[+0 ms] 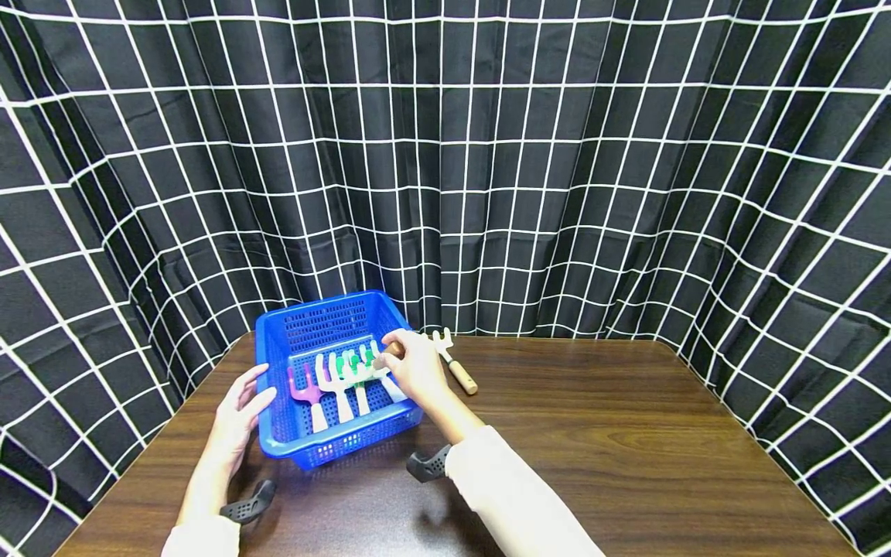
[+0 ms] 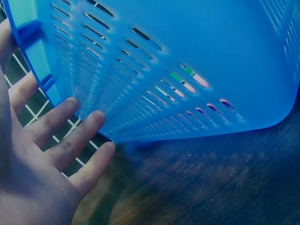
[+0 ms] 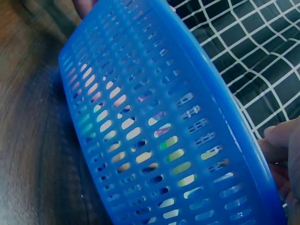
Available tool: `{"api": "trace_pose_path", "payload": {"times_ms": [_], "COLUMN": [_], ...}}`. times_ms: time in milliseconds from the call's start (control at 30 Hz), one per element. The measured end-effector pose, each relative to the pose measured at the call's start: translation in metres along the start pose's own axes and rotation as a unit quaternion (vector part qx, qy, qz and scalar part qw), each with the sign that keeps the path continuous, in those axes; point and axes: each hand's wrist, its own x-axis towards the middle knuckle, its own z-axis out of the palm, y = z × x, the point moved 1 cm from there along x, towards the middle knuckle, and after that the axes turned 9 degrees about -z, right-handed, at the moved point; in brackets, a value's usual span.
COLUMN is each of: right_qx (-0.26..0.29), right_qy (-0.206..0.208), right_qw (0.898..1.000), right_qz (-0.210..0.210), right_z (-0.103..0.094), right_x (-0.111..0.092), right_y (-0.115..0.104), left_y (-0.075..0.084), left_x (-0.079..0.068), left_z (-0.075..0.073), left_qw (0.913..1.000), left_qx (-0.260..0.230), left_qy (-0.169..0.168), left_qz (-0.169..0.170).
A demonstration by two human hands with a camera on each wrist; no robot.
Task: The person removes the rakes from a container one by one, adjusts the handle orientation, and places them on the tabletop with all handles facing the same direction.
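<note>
A blue plastic basket (image 1: 334,447) with slotted walls stands on the table. My left hand (image 1: 240,406) is at its left rim, fingers spread and fairly straight against the outer wall in the left wrist view. Over the basket's right part, my right hand (image 1: 418,367) pinches the brown handle of a small hand fork (image 1: 379,363), its pale head pointing left. Inside lie several more hand forks, among them a purple one (image 1: 306,393), a white one (image 1: 339,387) and a green one (image 1: 356,367). Only the right fingertips (image 3: 276,140) show beyond the rim in the right wrist view.
Right of the basket, another hand fork (image 1: 461,377) with a light wooden handle and white tines lies on the brown wooden table (image 1: 612,410). A black curtain with a white grid (image 1: 529,170) hangs around the table's back and sides.
</note>
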Motion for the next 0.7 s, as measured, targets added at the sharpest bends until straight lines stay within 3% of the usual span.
{"api": "trace_pose_path", "payload": {"times_ms": [300,467,700], "right_qx": [0.047,0.101,0.135], "right_qy": [0.125,0.186,0.272], "right_qw": [0.990,0.977,0.952], "right_qz": [-0.036,-0.012,0.030], "right_z": [-0.008,-0.014,-0.032], "right_x": [-0.008,-0.010,-0.013], "right_y": [0.004,0.011,0.027], "left_y": [0.003,0.003,0.001], "left_x": [0.003,0.003,0.001], "left_z": [0.003,0.002,-0.002], "left_qw": [0.9997,0.9999,1.0000], "left_qx": [0.019,0.011,0.007], "left_qy": [-0.002,-0.003,-0.001], "left_qz": [-0.014,-0.005,-0.006]}}
